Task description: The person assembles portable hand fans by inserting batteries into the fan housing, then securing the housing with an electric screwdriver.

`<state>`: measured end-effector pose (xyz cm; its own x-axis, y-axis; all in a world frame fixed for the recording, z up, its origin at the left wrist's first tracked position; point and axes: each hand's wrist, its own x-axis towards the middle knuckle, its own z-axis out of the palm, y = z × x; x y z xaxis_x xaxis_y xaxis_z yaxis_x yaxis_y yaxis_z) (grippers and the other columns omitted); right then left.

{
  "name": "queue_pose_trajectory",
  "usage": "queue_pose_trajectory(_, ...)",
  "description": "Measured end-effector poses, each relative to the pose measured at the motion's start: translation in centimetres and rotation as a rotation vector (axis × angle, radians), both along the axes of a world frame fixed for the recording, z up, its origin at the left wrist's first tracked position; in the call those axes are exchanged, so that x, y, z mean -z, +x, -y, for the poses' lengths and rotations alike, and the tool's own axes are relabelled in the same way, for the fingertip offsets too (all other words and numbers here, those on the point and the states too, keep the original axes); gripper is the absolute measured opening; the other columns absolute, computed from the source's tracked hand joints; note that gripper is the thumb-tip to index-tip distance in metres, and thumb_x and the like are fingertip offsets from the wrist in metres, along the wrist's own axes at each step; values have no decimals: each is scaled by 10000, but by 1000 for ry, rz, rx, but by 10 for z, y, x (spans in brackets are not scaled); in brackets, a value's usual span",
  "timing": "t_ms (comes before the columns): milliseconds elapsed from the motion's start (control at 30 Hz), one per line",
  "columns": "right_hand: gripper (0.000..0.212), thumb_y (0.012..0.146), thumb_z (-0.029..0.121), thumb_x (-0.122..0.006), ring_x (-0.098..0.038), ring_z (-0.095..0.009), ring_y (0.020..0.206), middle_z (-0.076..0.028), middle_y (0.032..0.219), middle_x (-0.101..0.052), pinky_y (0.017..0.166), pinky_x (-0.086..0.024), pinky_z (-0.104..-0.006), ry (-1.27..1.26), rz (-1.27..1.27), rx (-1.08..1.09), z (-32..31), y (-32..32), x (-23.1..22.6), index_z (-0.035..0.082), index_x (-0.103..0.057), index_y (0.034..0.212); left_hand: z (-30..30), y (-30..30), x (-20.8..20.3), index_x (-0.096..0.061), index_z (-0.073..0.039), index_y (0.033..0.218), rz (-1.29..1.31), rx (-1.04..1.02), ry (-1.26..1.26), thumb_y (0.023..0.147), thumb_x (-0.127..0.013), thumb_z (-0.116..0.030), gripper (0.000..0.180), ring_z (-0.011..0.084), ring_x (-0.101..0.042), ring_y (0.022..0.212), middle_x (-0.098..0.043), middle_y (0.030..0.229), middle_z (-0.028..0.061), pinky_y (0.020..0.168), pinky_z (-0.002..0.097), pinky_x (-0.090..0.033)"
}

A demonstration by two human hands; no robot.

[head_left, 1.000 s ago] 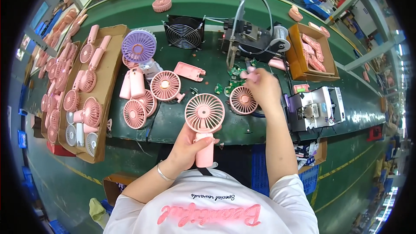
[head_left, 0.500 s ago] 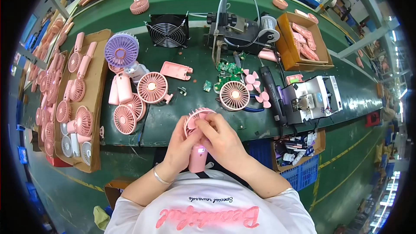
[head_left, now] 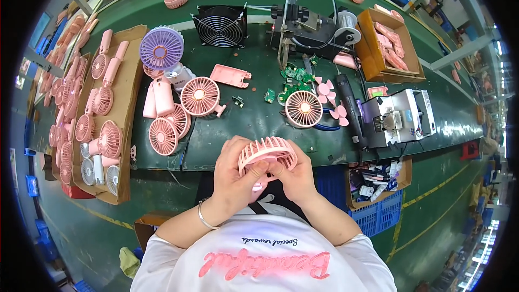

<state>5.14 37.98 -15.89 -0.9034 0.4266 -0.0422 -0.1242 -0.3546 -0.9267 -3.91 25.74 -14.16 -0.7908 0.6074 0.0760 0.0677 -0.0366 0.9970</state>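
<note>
Both hands hold a pink handheld fan [head_left: 268,150] in front of my body, at the near edge of the green bench. My left hand [head_left: 231,176] grips the left side of its slotted head, thumb inside the ring. My right hand [head_left: 296,176] grips the other side, its thumb also pressed inside near the middle. The fan's handle is mostly hidden under the hands. Beyond them on the bench lie a pink fan grille [head_left: 304,109], pink fan blades [head_left: 325,91], green circuit boards [head_left: 294,78] and another pink grille [head_left: 200,96].
A cardboard tray [head_left: 123,146] of pink fans stands at left, near a purple fan [head_left: 161,48]. A black cooling fan [head_left: 221,28], a soldering stand with a wire spool [head_left: 348,27] and a box of pink parts [head_left: 363,48] stand behind. A black electric screwdriver [head_left: 351,111] lies at right.
The fan in my hands has tilted, so its slotted head now faces up and its handle is hidden. Both thumbs have moved inside the ring. The view has shifted slightly.
</note>
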Motion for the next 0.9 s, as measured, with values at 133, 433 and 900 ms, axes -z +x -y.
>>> queue_pose_trajectory(133, 285, 882, 131, -703, -553, -62, 902, -9, 991, -617, 793, -469, -236, -65, 27, -43, 1, 3, 1, 5, -562, 1095, 4, -3, -5, -601, -8, 935, -360, -16, -151, 773, -741, -217, 300, 259, -489, 822, -580, 865, 92, 752, 346, -395)
queue_pose_trajectory(433, 345, 913, 103, -626, -592, -117, 916, -66, 1040, -617, 806, -485, -259, 415, 48, 178, -32, -15, -4, -19, -522, 1218, 16, -2, 5, -262, -69, 1423, 578, 585, 55, 886, -594, -21, 634, 170, -631, 909, -590, 1097, 131, 793, 332, -552)
queue_pose_trajectory(900, 393, 628, 64, -758, -449, -412, 1183, -217, 1298, -473, 989, -380, -482, 1259, 326, 234, -96, -20, 10, 87, -596, 985, 20, -8, 2, -166, -125, 1449, 578, 258, 25, 838, -572, -3, 744, 238, -628, 994, -570, 1066, 115, 805, 353, -547)
